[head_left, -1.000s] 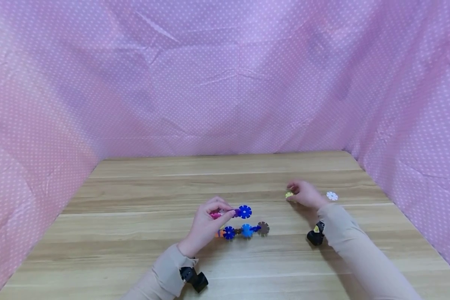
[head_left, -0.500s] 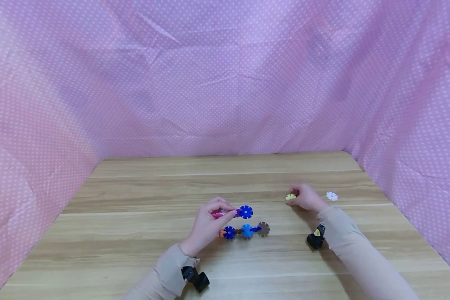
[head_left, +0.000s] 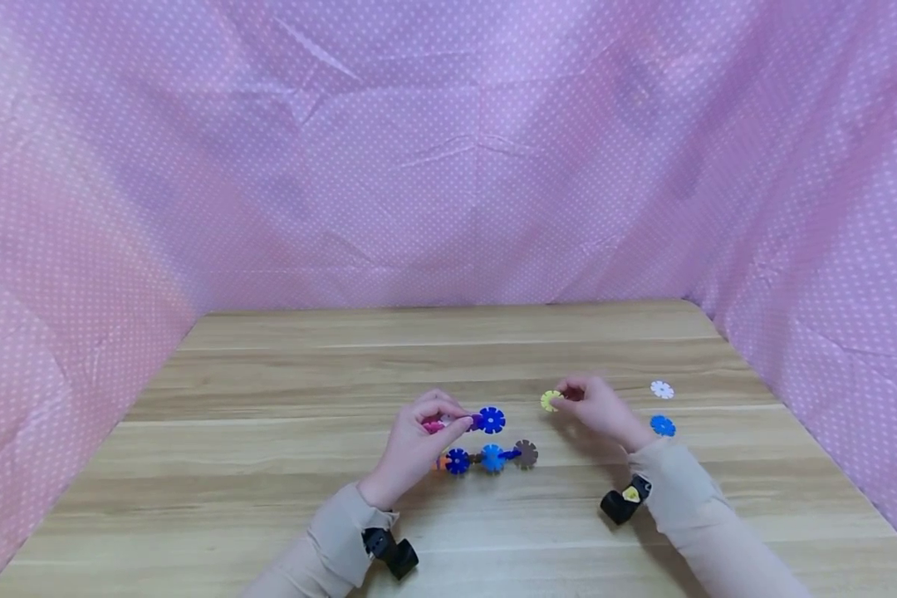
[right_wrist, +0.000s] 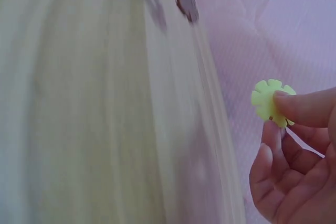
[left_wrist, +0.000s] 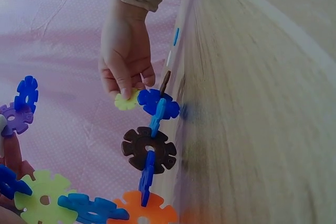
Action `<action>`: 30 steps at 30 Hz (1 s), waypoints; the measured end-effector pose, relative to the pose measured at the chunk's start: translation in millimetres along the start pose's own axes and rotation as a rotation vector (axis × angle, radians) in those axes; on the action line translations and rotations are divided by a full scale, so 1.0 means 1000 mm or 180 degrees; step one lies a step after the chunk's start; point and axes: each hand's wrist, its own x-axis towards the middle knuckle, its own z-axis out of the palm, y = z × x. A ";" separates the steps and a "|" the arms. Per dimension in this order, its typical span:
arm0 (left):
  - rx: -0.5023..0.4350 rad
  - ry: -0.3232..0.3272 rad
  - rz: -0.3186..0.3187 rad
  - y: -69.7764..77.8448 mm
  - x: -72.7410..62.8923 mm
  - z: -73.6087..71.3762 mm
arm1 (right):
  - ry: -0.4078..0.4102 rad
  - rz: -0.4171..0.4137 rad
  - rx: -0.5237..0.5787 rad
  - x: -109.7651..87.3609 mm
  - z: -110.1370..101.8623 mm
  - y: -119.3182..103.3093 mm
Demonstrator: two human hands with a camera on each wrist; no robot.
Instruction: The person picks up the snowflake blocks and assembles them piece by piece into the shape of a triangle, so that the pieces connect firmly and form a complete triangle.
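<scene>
My left hand [head_left: 411, 453] pinches a chain of interlocking snowflake discs between thumb and fingers. One end, a dark blue disc [head_left: 492, 420] joined to a purple disc [left_wrist: 16, 118], sticks out past the fingertips. Another stretch of the chain runs below the hand: an orange disc [left_wrist: 144, 211], a brown disc [left_wrist: 148, 149] and a light blue disc [head_left: 492, 458], among others, ending in another brown disc [head_left: 526, 454]. To the right, my right hand [head_left: 600, 410] pinches a yellow snowflake disc [right_wrist: 265, 98] between thumb and fingers, apart from the chain. The left palm hides part of the chain.
On the wooden table [head_left: 306, 357], a white snowflake disc [head_left: 662, 389] and a blue snowflake disc [head_left: 663, 426] lie loose to the right of my right hand. Pink dotted cloth [head_left: 448, 208] hangs around the table's back and sides.
My right hand has carried the yellow disc leftward, toward the chain. A loose blue disc, hidden earlier behind the right arm, now shows. The left hand has barely moved.
</scene>
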 end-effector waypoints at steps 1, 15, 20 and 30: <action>-0.0002 -0.0004 0.0004 0.000 0.000 0.000 | 0.0002 -0.0017 0.0012 -0.001 0.002 -0.002; 0.0003 0.0020 0.0107 -0.003 0.000 0.001 | 0.0107 -0.0569 0.0534 -0.026 0.027 -0.040; -0.0001 0.0010 0.0107 -0.004 0.000 0.001 | 0.0221 -0.0795 0.0652 -0.031 0.035 -0.046; -0.0004 0.0010 0.0058 -0.004 0.000 0.001 | 0.0678 -0.1623 0.0401 -0.034 0.044 -0.052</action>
